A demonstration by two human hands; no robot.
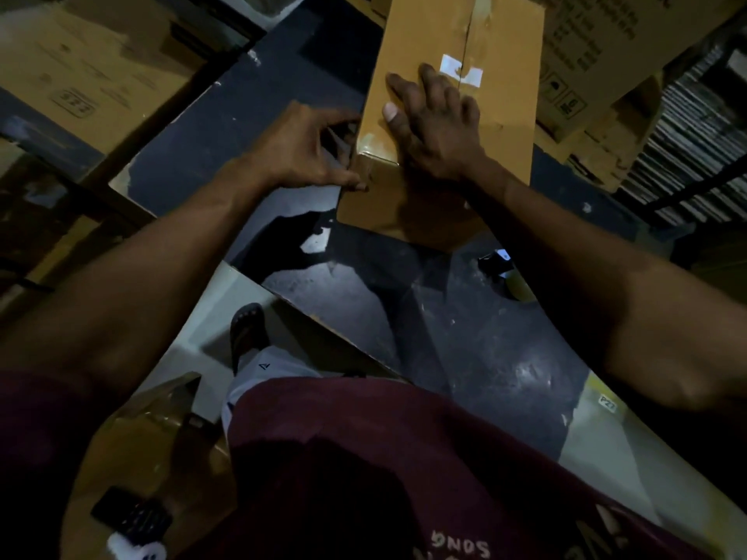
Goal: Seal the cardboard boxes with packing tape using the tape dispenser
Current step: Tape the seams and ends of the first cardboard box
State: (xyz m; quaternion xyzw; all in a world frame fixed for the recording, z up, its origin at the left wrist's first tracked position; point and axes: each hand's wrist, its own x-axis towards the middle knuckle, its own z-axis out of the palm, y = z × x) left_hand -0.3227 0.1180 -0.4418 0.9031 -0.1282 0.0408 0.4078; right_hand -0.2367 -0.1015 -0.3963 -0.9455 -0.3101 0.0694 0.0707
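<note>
A long cardboard box (452, 115) is seen lying on a dark bench (404, 301), its near end turned toward the person and its taped top seam running away from the viewer. A small white label (463, 70) is stuck across that seam, beyond the fingers of the right hand (432, 119). The right hand is laid flat on the top of the box near its near end, fingers spread and straight, thumb stretched toward the near left edge. The left hand (307, 149) is held at the near left corner of the box, its fingers curled and its fingertips (357, 187) pressed against the upper edge of the end face; a glossy strip of packing tape (374, 149) is seen over that corner. Whether anything is pinched in the left hand cannot be told, as the space under its fingers is dark. A small dark object (495, 262) lies on the bench just to the near right of the box, too dim to be identified. More cardboard boxes (77, 70) are stacked to the left of the long box and beyond it to the right. A maroon shirt (364, 458) and a sandalled foot (248, 329) are visible below the bench edge.
</note>
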